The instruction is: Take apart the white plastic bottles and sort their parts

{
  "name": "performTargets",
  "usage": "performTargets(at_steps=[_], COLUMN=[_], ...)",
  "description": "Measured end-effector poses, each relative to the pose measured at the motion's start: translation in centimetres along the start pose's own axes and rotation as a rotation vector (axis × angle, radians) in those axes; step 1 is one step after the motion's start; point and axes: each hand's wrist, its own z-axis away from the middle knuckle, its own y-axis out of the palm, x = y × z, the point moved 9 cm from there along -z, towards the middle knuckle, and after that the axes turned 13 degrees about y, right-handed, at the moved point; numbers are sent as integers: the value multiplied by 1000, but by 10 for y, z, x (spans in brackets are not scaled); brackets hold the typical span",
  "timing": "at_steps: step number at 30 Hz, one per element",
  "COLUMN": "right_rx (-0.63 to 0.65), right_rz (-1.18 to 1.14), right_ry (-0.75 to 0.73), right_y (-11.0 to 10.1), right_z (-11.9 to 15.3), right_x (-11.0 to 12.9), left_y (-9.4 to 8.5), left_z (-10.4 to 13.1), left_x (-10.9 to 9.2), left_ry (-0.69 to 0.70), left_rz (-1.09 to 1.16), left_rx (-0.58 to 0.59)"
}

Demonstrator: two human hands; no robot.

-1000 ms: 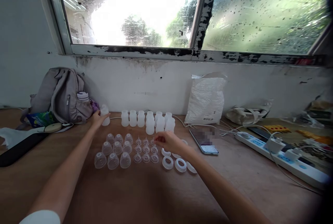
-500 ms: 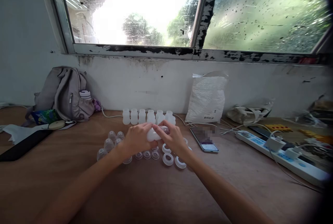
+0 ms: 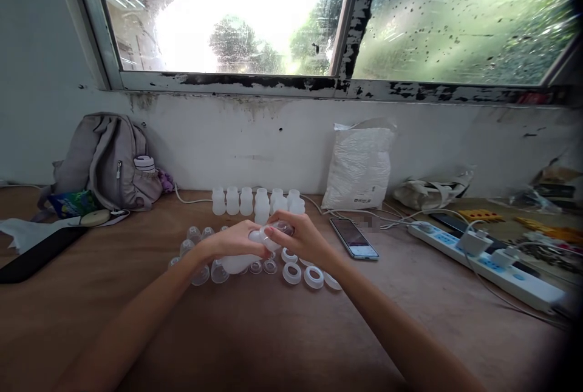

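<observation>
A small milky-white baby bottle (image 3: 239, 264) lies sideways between my hands, above the middle of the table. My left hand (image 3: 234, 239) is wrapped round the bottle's body. At the neck end, my right hand (image 3: 300, 235) grips the clear dome cap (image 3: 285, 228), thumb and fingers around it. White bottles (image 3: 246, 201) stand in rows behind the hands. Clear dome caps (image 3: 200, 275) are to the left, partly behind my left forearm. Clear nipples (image 3: 255, 266) lie just below the hands, and white rings (image 3: 292, 273) are by my right wrist.
A phone (image 3: 354, 239) and a white power strip (image 3: 487, 267) with cables are on the right. Against the wall lean a white plastic package (image 3: 357, 167) and a grey backpack (image 3: 113, 164). A black flat case (image 3: 43, 254) lies at far left.
The bottle has tilted, its body now showing below my left hand toward the lower left. Both hands have turned with it. The view has shifted slightly.
</observation>
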Motion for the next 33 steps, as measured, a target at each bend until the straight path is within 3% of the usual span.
performTargets(at_steps=[2,6,8,12,16,25,33], right_rx=[9,14,62,161,120,154,105], right_rz=[-6,-4,-17,-5,-48,-113,102], right_ry=[-6,45,97,246,267,191,151], right_y=[-5,-9,2,41,61,63,64], right_z=[1,4,10,35,57,63,68], right_x=[5,3,-5,-36,-52,-46,-49], left_y=[-1,-5,6,40,63,66,68], left_z=[1,4,10,29,43,43,43], left_x=[-12,-30,-24,10,36,28,28], left_ry=[43,140,119,14,-61,-13,-17], left_rz=[-4,-131,-160,-182,-175,-96,-86], left_rx=[4,-94,-107,-101,-77,-22,19])
